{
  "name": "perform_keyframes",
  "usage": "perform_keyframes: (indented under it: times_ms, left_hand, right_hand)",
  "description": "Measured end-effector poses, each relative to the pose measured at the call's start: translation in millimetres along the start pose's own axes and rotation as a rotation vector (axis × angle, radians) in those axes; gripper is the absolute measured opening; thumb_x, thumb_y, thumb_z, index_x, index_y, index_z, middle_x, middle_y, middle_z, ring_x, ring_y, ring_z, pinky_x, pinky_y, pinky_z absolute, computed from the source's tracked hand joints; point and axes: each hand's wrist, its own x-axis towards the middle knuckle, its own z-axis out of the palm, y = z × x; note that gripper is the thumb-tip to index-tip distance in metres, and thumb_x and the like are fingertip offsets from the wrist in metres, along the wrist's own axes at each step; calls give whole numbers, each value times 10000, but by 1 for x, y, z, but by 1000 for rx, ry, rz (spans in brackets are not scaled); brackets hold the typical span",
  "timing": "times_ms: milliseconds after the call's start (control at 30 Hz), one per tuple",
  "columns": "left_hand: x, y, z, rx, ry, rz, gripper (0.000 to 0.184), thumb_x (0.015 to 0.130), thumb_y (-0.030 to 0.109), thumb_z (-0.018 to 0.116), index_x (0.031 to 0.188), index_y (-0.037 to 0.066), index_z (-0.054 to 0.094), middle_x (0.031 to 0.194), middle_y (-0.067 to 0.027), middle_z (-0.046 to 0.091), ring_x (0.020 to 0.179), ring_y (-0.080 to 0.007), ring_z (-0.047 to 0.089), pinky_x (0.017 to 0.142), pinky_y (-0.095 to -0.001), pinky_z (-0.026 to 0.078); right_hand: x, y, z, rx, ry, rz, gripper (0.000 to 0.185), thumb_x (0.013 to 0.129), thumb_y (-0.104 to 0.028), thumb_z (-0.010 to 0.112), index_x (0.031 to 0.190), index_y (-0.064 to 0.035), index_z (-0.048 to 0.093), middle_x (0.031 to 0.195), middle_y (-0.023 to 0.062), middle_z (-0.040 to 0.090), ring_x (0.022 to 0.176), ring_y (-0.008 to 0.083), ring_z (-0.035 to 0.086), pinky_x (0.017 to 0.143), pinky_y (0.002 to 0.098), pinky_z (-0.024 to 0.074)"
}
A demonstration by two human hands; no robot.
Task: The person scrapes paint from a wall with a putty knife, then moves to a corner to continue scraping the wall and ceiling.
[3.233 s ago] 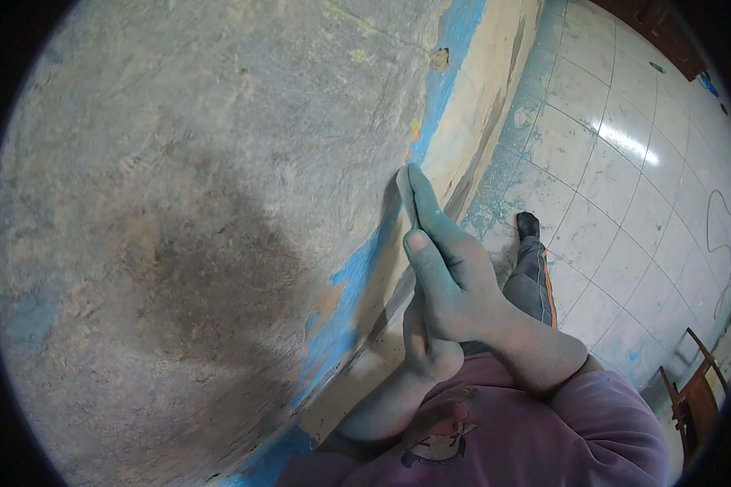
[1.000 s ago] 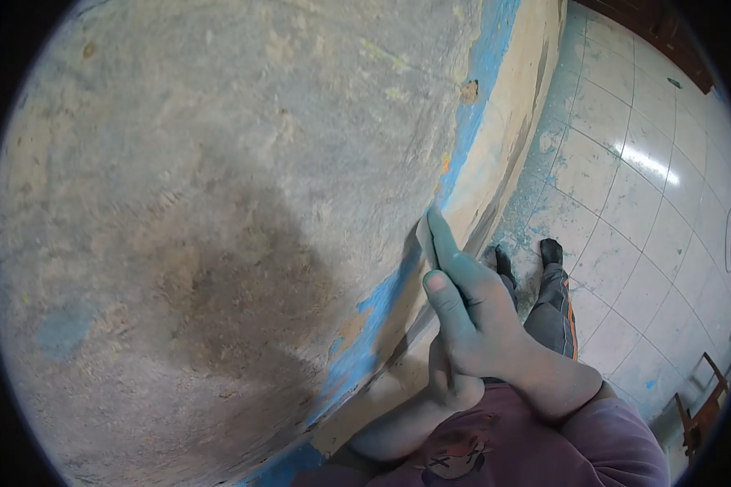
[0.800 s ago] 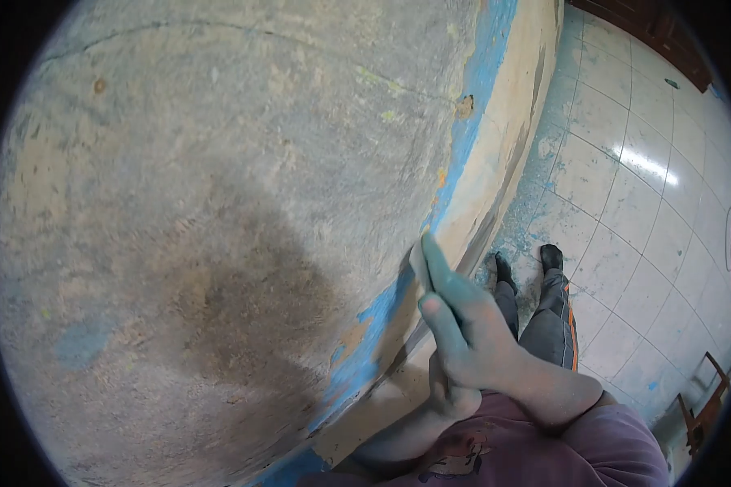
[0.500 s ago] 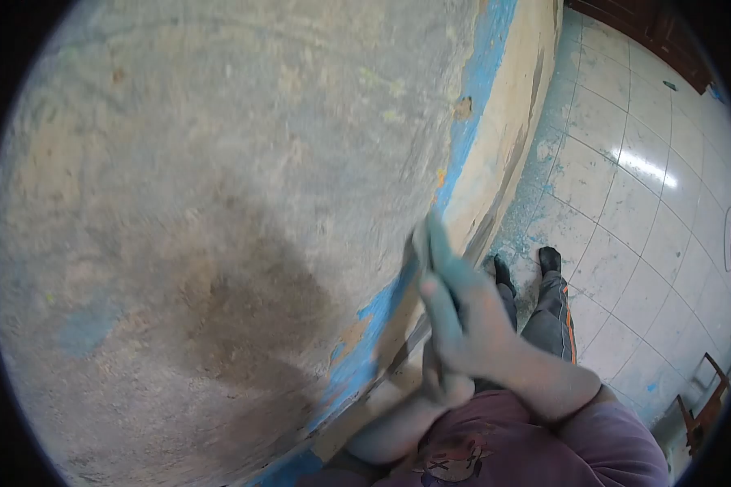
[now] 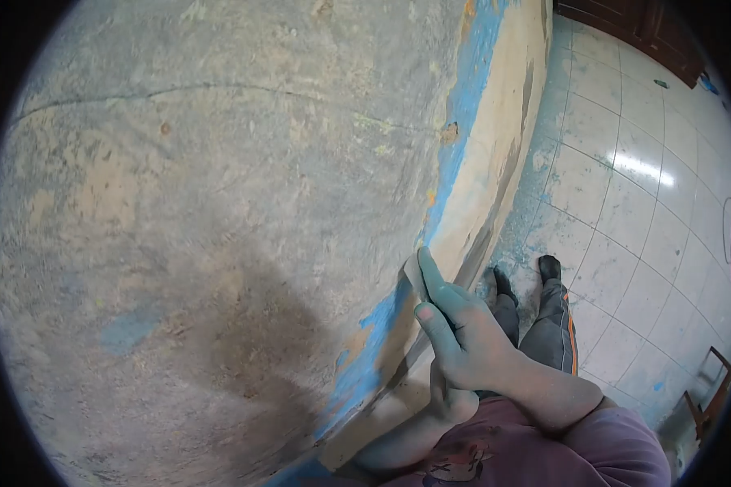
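Note:
My right hand (image 5: 467,337), coated in blue-green dust, is closed against the wall's blue paint strip (image 5: 473,73). Its index finger stretches along a thin, pale grey flat piece (image 5: 415,277), and the thumb lies below. This piece touches the wall at the blue strip; its exact kind is unclear. My left hand (image 5: 453,403) comes up from below, crossing behind the right one; its fingers are hidden. Around them, the wall (image 5: 219,178) is rough and grey, with patches of blue, beige and yellow. A cream band (image 5: 495,122) runs beside the blue strip.
Blue-green flakes and dust lie on the white tiled floor (image 5: 585,178) along the wall's foot. My feet (image 5: 549,268) stand close to the wall. Brown wooden furniture (image 5: 646,28) is at the top right, with a wooden frame (image 5: 711,394) at the lower right.
My view has shifted slightly, so the wall marks sit lower. The hands have moved a little down along the blue strip and are less blurred.

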Motion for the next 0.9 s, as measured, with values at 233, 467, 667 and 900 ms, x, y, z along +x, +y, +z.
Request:
perform_keyframes:
  times_ms: [233, 467, 667, 900]
  left_hand:
    - [-4, 32, 13, 13, 232, 23, 469, 950, 345, 311, 1042, -66, 515, 958, -163, 596, 895, -230, 588, 727, -308, 464]
    - [17, 47, 3, -239, 11, -168, 461, 957, 371, 317, 1094, -46, 458, 849, -92, 596, 740, -181, 577, 602, -308, 447]
    - [7, 54, 7, -185, 136, -284, 399, 954, 239, 340, 1213, -63, 366, 1135, -172, 507, 1055, -213, 514, 889, -314, 409]
    - [6, 76, -22, 367, -274, -84, 625, 838, 59, 453, 1331, -118, 113, 1321, -303, 292, 1252, -366, 351, 1032, -395, 287]
  right_hand:
    - [-4, 0, 4, 44, -6, 34, 508, 917, -152, 458, 1337, 87, 300, 721, 214, 536, 659, 320, 560, 645, 361, 439]
    - [9, -1, -2, 80, 13, 107, 546, 913, -185, 485, 1346, 86, 292, 840, 246, 583, 797, 309, 615, 748, 331, 450]
    - [-39, 17, -16, 108, -109, 229, 528, 907, -189, 501, 1317, 99, 332, 1089, 260, 551, 1023, 329, 568, 875, 343, 422]
    - [-55, 36, -17, 94, -94, 96, 331, 947, -162, 396, 1197, 48, 451, 1025, 176, 591, 955, 231, 585, 833, 324, 446]
